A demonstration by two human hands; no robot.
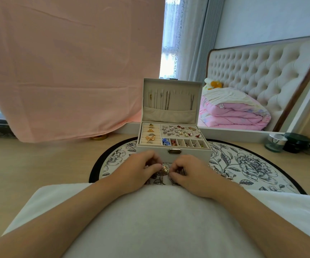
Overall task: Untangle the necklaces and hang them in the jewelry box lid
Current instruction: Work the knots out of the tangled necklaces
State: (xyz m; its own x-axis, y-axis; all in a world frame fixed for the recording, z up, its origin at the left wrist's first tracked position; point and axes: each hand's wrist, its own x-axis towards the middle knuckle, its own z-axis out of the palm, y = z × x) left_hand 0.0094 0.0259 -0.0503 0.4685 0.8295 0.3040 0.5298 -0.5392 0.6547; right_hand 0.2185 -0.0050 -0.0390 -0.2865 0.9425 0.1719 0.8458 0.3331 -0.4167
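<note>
My left hand [137, 170] and right hand [191, 174] sit knuckle to knuckle at the near edge of the floral mat [243, 164], just in front of the jewelry box [187, 153]. Between them lies the tangle of necklaces [164, 169], a small gold knot with what looks like a pale bead or pendant in it. My fingers on both sides are curled in and pinched down on it, left thumb against the gold cluster. My right fingertips are tucked under, so I can't see exactly which strand they have.

This stuff should be nearly weightless, limp and slippery, and I judge the fine links will kink or snap if I tug. I want to hold the strands close beside the knot and tease loops apart, not pull the ends. Pendants and clasps are the firmest places to grip and the likeliest to snag.

The lid [171, 84] stands upright at the mat's far side. Several hanging chains [167, 99] are already on its hooks, their tails dropping into the pouch [169, 115] below. Some hooks toward the lid's right look free.
</note>
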